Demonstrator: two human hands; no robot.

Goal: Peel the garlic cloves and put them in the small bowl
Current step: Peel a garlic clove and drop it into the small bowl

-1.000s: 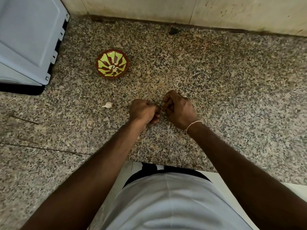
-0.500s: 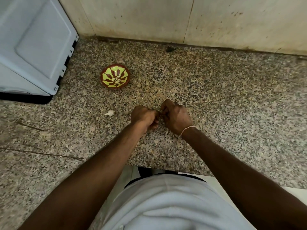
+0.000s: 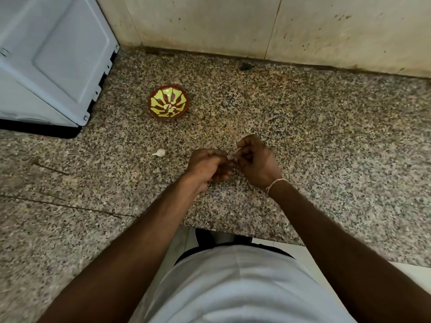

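My left hand (image 3: 206, 165) and my right hand (image 3: 255, 159) meet over the speckled granite counter (image 3: 326, 141), fingers curled. Between their fingertips they pinch a garlic clove (image 3: 233, 156), of which only a small pale bit shows. A thin strip of skin sticks up by my right thumb. Another clove (image 3: 159, 152), unpeeled, lies on the counter to the left of my left hand. The small red bowl (image 3: 168, 104) with a yellow-green pattern stands farther back and left, with pale pieces at its centre.
A light blue-grey appliance (image 3: 51, 61) stands at the back left, close to the bowl. A stained tiled wall (image 3: 256, 26) closes off the back. The counter's front edge (image 3: 233, 231) runs just before my body. Thin dark cracks cross the counter at the left.
The view has tilted a little, so bowl and wall sit lower in frame. My hands have stayed together on the clove, and my right fingers have lifted slightly with a strip of skin.
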